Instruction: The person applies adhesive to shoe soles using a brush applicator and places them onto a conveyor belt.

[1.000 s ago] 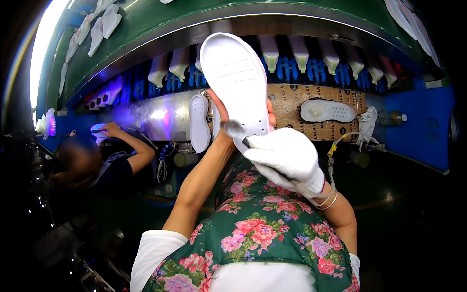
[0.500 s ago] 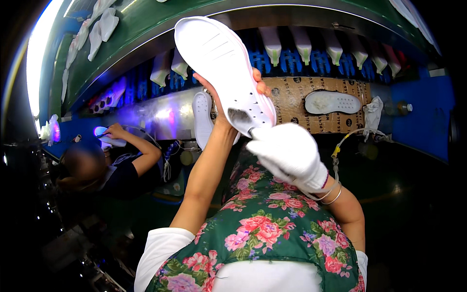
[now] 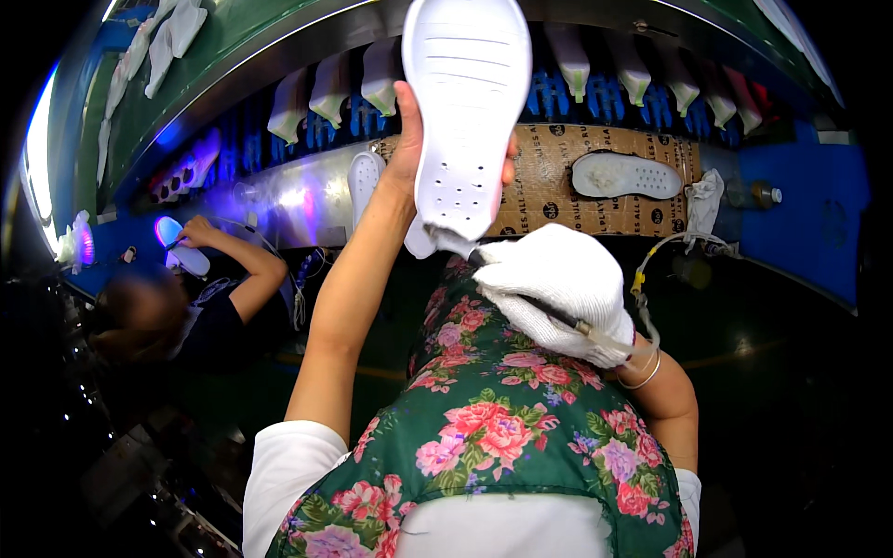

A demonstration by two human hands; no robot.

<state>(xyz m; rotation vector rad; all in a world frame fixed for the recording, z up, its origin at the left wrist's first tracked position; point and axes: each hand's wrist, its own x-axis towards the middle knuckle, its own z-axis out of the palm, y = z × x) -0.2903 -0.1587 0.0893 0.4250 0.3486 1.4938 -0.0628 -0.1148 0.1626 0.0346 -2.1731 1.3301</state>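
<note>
My bare left hand grips a white shoe sole by its sides, thumb on the left edge and fingertips showing at the right. The sole stands toe up, with grooves near the toe and small holes toward the heel. My right hand, in a white knitted glove, is closed around a dark-handled brush with a clear hose at its rear end. The brush's blurred tip meets the sole's lower heel edge, where a grey patch shows.
Behind the hands, a cardboard sheet covers part of the bench, bearing another sole. A white cloth and a bottle are at right. White shoe parts line a rack. At left, a co-worker's hand works on another sole.
The held sole has turned more upright and shifted slightly right and up. The brush tip has moved from the sole's inner heel to its lower heel edge.
</note>
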